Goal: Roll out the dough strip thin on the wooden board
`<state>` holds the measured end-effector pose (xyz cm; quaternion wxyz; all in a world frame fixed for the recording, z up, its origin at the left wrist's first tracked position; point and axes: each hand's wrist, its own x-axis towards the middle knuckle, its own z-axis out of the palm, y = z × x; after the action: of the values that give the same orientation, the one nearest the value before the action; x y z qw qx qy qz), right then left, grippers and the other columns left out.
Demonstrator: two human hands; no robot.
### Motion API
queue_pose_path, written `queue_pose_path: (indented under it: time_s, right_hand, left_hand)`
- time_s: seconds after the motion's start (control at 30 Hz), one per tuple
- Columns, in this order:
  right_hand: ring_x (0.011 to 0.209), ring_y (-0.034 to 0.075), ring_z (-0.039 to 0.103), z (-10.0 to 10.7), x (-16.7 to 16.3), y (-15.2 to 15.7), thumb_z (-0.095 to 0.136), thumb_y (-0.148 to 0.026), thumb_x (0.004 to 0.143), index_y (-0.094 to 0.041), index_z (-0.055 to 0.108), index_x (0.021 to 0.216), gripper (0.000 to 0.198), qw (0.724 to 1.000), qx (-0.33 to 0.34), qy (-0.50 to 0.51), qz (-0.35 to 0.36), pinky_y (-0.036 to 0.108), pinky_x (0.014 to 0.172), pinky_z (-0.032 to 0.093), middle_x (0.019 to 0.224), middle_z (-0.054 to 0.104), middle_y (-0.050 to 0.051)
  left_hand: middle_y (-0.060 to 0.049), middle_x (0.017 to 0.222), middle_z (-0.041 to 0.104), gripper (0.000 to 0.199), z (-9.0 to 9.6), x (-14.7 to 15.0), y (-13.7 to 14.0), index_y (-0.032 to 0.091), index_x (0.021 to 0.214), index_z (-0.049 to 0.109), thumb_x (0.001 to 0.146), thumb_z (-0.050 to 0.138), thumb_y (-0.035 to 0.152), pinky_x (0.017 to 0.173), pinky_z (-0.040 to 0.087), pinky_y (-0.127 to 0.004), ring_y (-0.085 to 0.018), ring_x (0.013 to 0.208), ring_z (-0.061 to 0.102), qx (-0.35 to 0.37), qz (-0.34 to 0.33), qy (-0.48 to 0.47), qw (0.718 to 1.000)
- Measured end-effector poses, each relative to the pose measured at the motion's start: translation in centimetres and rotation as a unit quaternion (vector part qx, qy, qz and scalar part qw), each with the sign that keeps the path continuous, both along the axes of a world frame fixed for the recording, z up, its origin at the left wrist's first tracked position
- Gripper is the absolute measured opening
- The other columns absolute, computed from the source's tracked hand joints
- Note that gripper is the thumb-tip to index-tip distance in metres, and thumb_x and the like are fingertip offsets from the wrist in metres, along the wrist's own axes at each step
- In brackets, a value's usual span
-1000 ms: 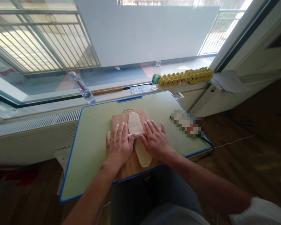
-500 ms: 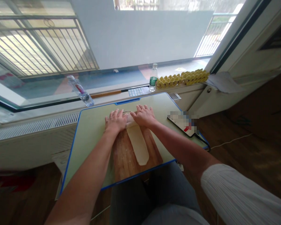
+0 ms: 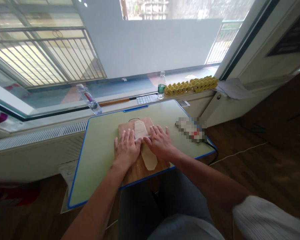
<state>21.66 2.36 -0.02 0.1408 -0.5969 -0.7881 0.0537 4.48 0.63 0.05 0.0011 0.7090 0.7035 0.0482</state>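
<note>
A long, flat strip of pale dough (image 3: 149, 160) lies lengthwise on a wooden board (image 3: 135, 173). Across its middle runs a thin pale rolling pin (image 3: 142, 138), mostly hidden under my hands. My left hand (image 3: 127, 146) presses on the pin's left end, palm down, with fingers stretched forward and spread. On the right end my right hand (image 3: 160, 140) lies flat in the same way, fingers extended. Both thumbs point inward over the dough and nearly meet. The far end of the dough shows beyond the pin.
The board rests on a small folding table (image 3: 97, 150) with a blue rim. A blurred-out flat object (image 3: 191, 129) with a black cord lies at its right. On the windowsill are two plastic bottles, a lying one (image 3: 89, 99) and an upright one (image 3: 161, 86), and yellow egg trays (image 3: 190, 86).
Both hands have come back toward me along the dough with the rolling pin, from its far end to about its middle. The far part of the dough is now uncovered.
</note>
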Motion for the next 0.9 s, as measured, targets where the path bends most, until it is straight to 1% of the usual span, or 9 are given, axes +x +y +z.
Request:
queue_pose_path:
  time_s: [0.1,0.17,0.2,0.33,0.5,0.6,0.7,0.8,0.9]
  right_hand:
    - [0.156,0.034,0.042,0.1,0.4,-0.7,0.032,-0.057,0.113,-0.014,0.056,0.154,0.065,1.000,0.001,0.002,0.007,0.066,0.130,0.020,0.164,0.054,0.016]
    - [0.155,0.035,0.043,0.2,0.3,0.2,0.029,-0.056,0.114,-0.017,0.063,0.147,0.061,1.000,0.000,-0.003,0.012,0.068,0.129,0.021,0.162,0.057,0.014]
    - [0.156,0.037,0.041,0.3,0.1,0.9,0.028,-0.055,0.114,-0.018,0.063,0.147,0.060,1.000,0.000,-0.007,0.013,0.070,0.128,0.021,0.163,0.056,0.014]
    - [0.160,0.039,0.034,0.2,-0.7,4.6,0.030,-0.054,0.112,-0.019,0.052,0.159,0.063,1.000,-0.012,-0.017,0.005,0.071,0.128,0.021,0.172,0.045,0.012]
    - [0.159,0.039,0.034,0.2,-1.5,8.5,0.028,-0.061,0.110,-0.018,0.045,0.165,0.072,0.999,-0.050,0.001,-0.002,0.068,0.128,0.024,0.173,0.042,0.011]
    - [0.159,0.038,0.033,0.4,-1.8,10.4,0.027,-0.065,0.108,-0.018,0.043,0.166,0.076,0.998,-0.069,0.011,-0.005,0.067,0.128,0.025,0.174,0.041,0.012]
    - [0.157,0.038,0.036,0.7,-2.1,12.0,0.028,-0.065,0.108,-0.017,0.046,0.163,0.075,0.997,-0.070,0.019,-0.006,0.066,0.127,0.027,0.172,0.044,0.013]
    - [0.155,0.037,0.039,0.7,-2.2,12.8,0.029,-0.060,0.108,-0.016,0.048,0.161,0.071,0.997,-0.074,0.024,-0.011,0.065,0.126,0.030,0.170,0.046,0.015]
    - [0.155,0.037,0.039,0.6,-2.1,12.6,0.031,-0.054,0.108,-0.016,0.047,0.162,0.068,0.997,-0.078,0.018,-0.016,0.065,0.126,0.030,0.171,0.045,0.014]
  left_hand:
    - [-0.015,0.175,0.038,0.073,-0.2,0.2,-1.0,0.010,0.167,0.040,0.109,0.024,0.053,0.132,0.030,-0.060,-0.033,0.163,0.034,0.014,-0.008,0.014,1.000]
    - [-0.016,0.174,0.039,0.075,0.0,0.1,-0.5,0.008,0.166,0.041,0.110,0.024,0.053,0.131,0.030,-0.059,-0.033,0.163,0.034,0.007,-0.010,0.014,1.000]
    - [-0.015,0.175,0.038,0.075,0.1,0.1,0.1,0.008,0.166,0.041,0.110,0.023,0.054,0.131,0.030,-0.060,-0.033,0.163,0.034,-0.001,-0.010,0.010,1.000]
    - [-0.012,0.177,0.035,0.073,0.6,-0.4,3.3,0.014,0.166,0.043,0.109,0.020,0.054,0.132,0.029,-0.062,-0.033,0.164,0.032,-0.035,-0.006,-0.008,0.999]
    - [-0.009,0.176,0.039,0.072,0.8,-1.1,7.0,0.020,0.166,0.045,0.108,0.018,0.056,0.132,0.028,-0.060,-0.032,0.162,0.036,-0.037,-0.004,-0.017,0.999]
    - [-0.009,0.178,0.035,0.077,0.7,-1.6,9.2,0.022,0.167,0.044,0.107,0.016,0.062,0.132,0.027,-0.063,-0.034,0.163,0.034,-0.059,0.001,-0.039,0.998]
    - [-0.009,0.180,0.029,0.082,0.6,-2.1,11.1,0.022,0.169,0.039,0.105,0.016,0.067,0.133,0.022,-0.065,-0.035,0.165,0.028,-0.087,0.015,-0.062,0.994]
    - [-0.009,0.181,0.027,0.082,0.4,-2.4,12.0,0.020,0.170,0.037,0.104,0.016,0.065,0.133,0.021,-0.065,-0.034,0.166,0.026,-0.096,0.019,-0.070,0.993]
    - [-0.009,0.180,0.028,0.077,0.2,-2.4,11.6,0.021,0.169,0.038,0.105,0.019,0.058,0.133,0.021,-0.066,-0.034,0.165,0.027,-0.085,0.017,-0.064,0.994]
